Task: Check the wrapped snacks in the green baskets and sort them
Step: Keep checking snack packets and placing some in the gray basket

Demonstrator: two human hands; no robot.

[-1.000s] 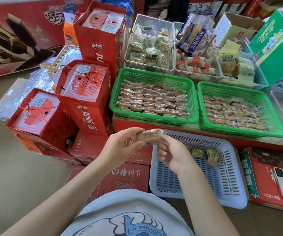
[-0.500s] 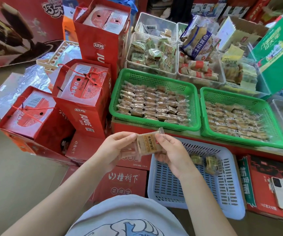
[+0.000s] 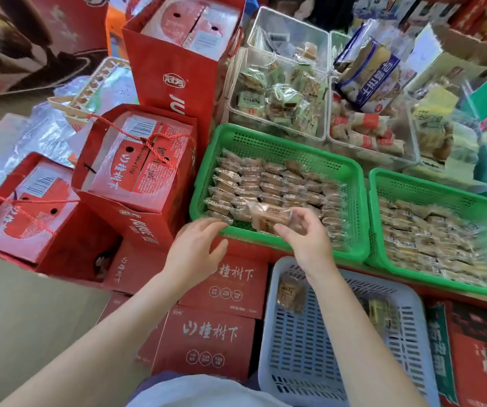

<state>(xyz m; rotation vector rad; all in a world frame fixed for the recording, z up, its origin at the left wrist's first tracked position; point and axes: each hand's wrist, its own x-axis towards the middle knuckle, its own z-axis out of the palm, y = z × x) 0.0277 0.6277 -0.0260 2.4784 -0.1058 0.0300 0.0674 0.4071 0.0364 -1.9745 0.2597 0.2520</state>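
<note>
Wrapped snacks [image 3: 268, 183] filling left green basket [image 3: 351, 183], right hand [image 3: 304, 239] pinching one

Two green baskets [image 3: 277, 142] [image 3: 436, 188] are standing side by side; one white basket [image 3: 295, 362] is lying below; two hands [image 3: 192, 254] [image 3: 309, 239] are showing.

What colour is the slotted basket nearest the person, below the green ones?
Pale blue-grey basket, seen in the head view.
</note>
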